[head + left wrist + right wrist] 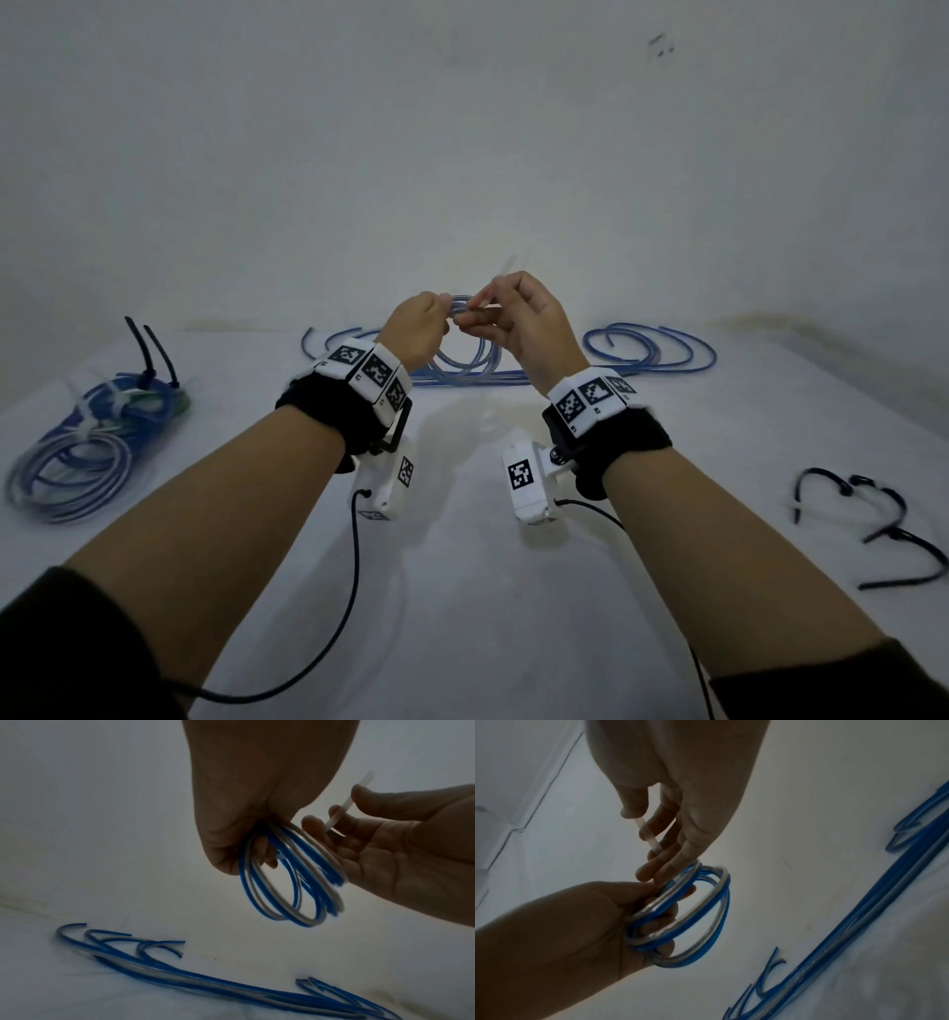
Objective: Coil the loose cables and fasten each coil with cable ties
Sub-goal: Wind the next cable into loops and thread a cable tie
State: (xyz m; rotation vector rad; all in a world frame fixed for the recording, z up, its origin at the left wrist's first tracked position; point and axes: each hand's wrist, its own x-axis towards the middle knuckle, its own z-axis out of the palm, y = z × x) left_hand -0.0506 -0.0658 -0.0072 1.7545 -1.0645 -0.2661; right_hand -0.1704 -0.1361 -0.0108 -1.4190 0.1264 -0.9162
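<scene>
Your right hand (680,801) pinches a white tie (649,835) between thumb and forefinger, other fingers loosely extended. Your left hand (582,923) is curled round the coil (706,914), held mid-frame above the table (462,591). The tie's long axis runs up-left from the coil's top, just beside your left fingertips; the right hand is nearer. Loose cables (652,349) lie beyond; tied coils (87,442) sit at left.

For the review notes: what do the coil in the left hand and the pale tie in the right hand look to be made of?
Coil: flexible plastic-sheathed cable, apparently; glossy blue and clear-silvery strands bend in smooth loops and catch the light. What lies inside cannot be told.
Tie, pinched by the right hand: a thin, flat, translucent whitish strip, probably nylon or similar plastic; it holds nearly straight.
The left hand grips the coil.
</scene>
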